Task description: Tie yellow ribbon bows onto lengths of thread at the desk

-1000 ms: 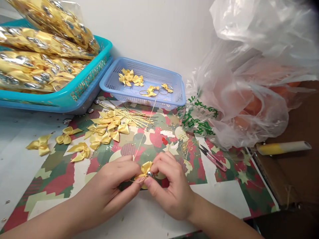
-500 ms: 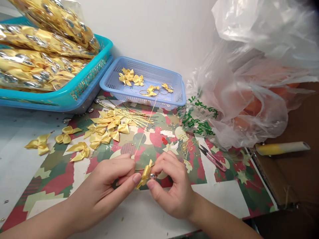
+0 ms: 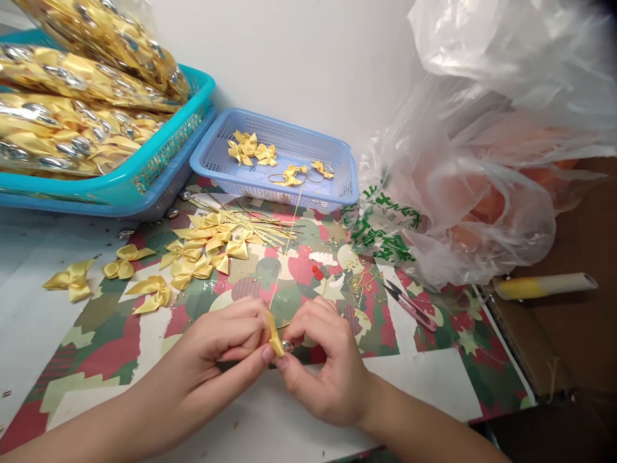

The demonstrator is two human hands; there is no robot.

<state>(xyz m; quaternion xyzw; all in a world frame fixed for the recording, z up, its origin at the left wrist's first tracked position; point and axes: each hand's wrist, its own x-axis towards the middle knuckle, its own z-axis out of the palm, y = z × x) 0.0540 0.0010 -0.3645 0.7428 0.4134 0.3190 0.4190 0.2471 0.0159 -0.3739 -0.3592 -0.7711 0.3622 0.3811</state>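
Near the bottom middle, my left hand pinches a yellow ribbon bow between thumb and fingers. My right hand is closed on a small silver bead right beside the bow, its thumb tip touching the ribbon's lower end. A thin pale thread runs up from the hands toward the small basket. Several yellow bows lie to the left on the patterned paper, next to a bundle of gold wire ties.
A small blue basket with a few bows stands at the back. A teal basket holds bagged bows at the left. Pink-handled snips lie right of the hands. A plastic bag bulges at the right, near a yellow tube.
The bow has turned between my fingers, and its ribbon now hangs down toward my right thumb. My right hand has moved slightly left, bringing the bead closer to the bow.
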